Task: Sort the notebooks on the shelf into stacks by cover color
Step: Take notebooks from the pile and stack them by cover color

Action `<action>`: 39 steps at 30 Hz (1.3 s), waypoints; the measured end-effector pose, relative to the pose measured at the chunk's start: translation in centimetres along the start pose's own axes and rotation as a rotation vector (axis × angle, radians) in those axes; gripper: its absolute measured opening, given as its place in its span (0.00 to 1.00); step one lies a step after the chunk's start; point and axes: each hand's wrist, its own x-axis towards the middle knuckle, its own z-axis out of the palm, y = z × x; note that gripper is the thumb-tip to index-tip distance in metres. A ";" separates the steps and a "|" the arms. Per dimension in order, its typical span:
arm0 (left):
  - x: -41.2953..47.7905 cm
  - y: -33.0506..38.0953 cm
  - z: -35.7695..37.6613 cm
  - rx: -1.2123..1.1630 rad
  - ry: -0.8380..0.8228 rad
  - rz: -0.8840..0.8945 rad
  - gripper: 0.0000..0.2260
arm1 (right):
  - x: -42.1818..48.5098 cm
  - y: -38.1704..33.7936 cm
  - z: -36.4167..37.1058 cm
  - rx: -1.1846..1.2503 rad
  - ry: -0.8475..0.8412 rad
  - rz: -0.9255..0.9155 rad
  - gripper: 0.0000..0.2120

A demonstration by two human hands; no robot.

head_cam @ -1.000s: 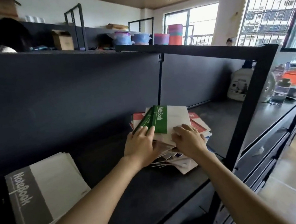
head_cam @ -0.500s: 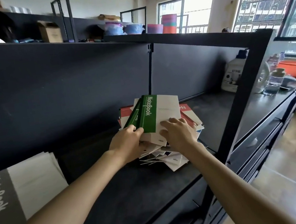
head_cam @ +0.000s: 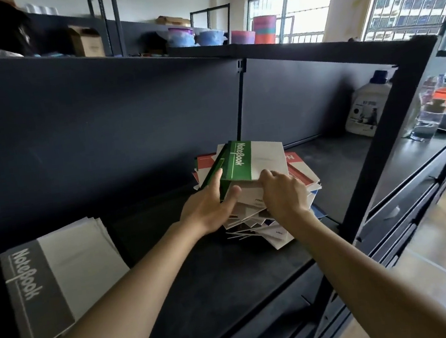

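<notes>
A messy pile of notebooks [head_cam: 262, 217] lies mid-shelf, with red-covered ones [head_cam: 300, 170] and a blue edge showing in it. On top sit green-spined notebooks [head_cam: 254, 159], lifted slightly at their near edge. My left hand [head_cam: 210, 207] grips their green spine side, thumb on top. My right hand [head_cam: 284, 192] holds the near right edge, fingers curled onto the white cover. A stack of grey-covered notebooks [head_cam: 50, 288] rests at the shelf's left end.
The black shelf board [head_cam: 203, 285] has a dark back panel and a black upright post [head_cam: 378, 154] at right. A white jug [head_cam: 367, 110] stands at the back right. Tubs and a cardboard box [head_cam: 86, 42] sit on the top shelf.
Both hands have kept hold of the green notebooks and tilted their near edge up a little. The view has shifted, bringing more of the grey stack back in.
</notes>
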 end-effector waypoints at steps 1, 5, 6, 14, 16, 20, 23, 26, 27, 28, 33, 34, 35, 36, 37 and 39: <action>-0.2 0.2 -0.1 -0.054 -0.010 -0.021 0.29 | -0.2 -0.3 0.1 0.017 0.004 0.039 0.11; -1.1 0.5 -1.2 -0.375 0.001 -0.067 0.27 | -0.8 -1.0 -0.4 0.098 0.012 0.081 0.11; -1.2 0.4 -1.4 -0.480 0.020 -0.077 0.27 | -1.0 -1.2 -0.8 0.107 0.023 0.071 0.11; -4.6 -0.3 -5.6 -1.355 0.215 -0.377 0.20 | -5.6 -8.1 -3.5 0.230 0.458 -0.216 0.09; -6.7 -1.9 -7.2 -1.345 0.256 -0.362 0.24 | -6.8 -10.7 -3.9 0.265 0.453 -0.292 0.08; -11.4 -6.3 -10.0 -1.227 0.301 -0.374 0.28 | -9.2 -16.9 -4.6 0.243 0.293 -0.361 0.26; -15.6 -9.3 -12.1 -1.052 0.339 -0.358 0.28 | -10.7 -21.6 -5.4 0.351 0.299 -0.399 0.26; -20.2 -11.5 -14.3 -0.775 0.376 -0.319 0.30 | -12.5 -25.8 -7.0 0.460 0.360 -0.491 0.20; -21.6 -12.3 -15.0 -0.669 0.367 -0.318 0.30 | -13.2 -27.1 -7.4 0.468 0.373 -0.521 0.19; -22.9 -13.1 -15.5 -0.552 0.359 -0.310 0.29 | -13.9 -28.3 -7.8 0.477 0.369 -0.541 0.18; -29.1 -17.2 -17.0 -0.087 0.289 -0.140 0.17 | -16.1 -33.6 -7.0 0.560 0.255 -0.632 0.17; -30.1 -18.0 -17.1 -0.026 0.260 -0.136 0.18 | -16.6 -34.4 -7.1 0.534 0.248 -0.650 0.19; -30.9 -18.9 -17.2 0.032 0.218 -0.156 0.21 | -17.0 -35.1 -7.1 0.519 0.245 -0.663 0.22; -31.6 -19.6 -17.2 0.097 0.170 -0.188 0.23 | -17.5 -35.7 -7.2 0.519 0.237 -0.669 0.23; -32.2 -20.3 -17.2 0.162 0.118 -0.226 0.24 | -17.8 -36.1 -6.8 0.531 0.229 -0.687 0.23; -33.2 -21.3 -17.2 0.272 0.029 -0.278 0.24 | -18.0 -36.7 -5.9 0.556 0.137 -0.746 0.21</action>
